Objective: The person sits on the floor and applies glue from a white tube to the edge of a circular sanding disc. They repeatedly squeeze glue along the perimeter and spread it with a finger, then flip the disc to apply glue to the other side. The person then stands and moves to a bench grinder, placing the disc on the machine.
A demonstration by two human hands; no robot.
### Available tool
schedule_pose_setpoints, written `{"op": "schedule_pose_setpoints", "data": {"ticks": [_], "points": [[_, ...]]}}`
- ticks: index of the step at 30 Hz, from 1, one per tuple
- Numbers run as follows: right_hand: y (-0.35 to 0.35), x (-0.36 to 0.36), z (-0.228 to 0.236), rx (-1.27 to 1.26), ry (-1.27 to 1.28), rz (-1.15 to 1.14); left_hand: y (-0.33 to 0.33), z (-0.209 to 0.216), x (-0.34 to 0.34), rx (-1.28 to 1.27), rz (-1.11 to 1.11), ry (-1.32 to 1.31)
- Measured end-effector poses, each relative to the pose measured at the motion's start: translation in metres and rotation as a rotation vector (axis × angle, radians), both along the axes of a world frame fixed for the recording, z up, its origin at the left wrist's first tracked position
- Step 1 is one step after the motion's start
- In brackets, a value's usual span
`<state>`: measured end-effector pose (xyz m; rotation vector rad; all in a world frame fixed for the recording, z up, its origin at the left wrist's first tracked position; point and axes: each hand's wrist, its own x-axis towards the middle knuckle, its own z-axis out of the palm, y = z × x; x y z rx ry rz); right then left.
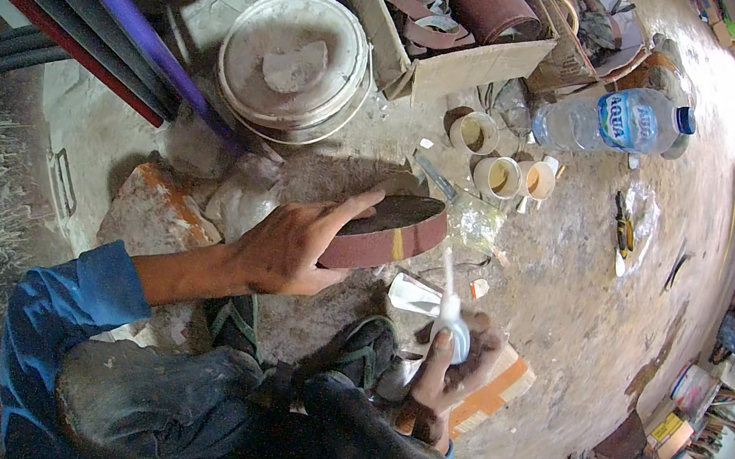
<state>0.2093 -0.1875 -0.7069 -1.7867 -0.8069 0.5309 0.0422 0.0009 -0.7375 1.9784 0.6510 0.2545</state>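
My left hand (289, 247) grips a round sanding wheel (384, 244) from its left side. The wheel is held tilted above the floor; a reddish-brown abrasive band with a yellowish mark wraps its rim, and its top face is dark. Lower and to the right, my right hand (452, 372) closes round a small white squeeze bottle (449, 333) with a long thin nozzle. That nozzle points up, a little apart from the wheel's right edge. Just left of the bottle, a white piece of paper or wrapper (415, 294) lies on the floor.
Farther off stand a lidded white bucket (293, 62) and a cardboard box (472, 72) of abrasive belts. Several small cups (498, 177) sit near a lying water bottle (614, 122). Yellow-black pliers (624, 224) lie to the right. Long tubes (130, 20) lean at left.
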Motion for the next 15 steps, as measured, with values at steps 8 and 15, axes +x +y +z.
{"op": "schedule_pose_setpoints", "data": {"ticks": [8,15], "points": [[-0.011,-0.006,-0.024,0.105,-0.125,0.000,-0.002,-0.003,0.001,0.102,-0.060,0.017],[-0.009,-0.013,-0.031,0.129,-0.088,0.038,-0.004,-0.006,-0.001,0.119,-0.048,0.035]]}}
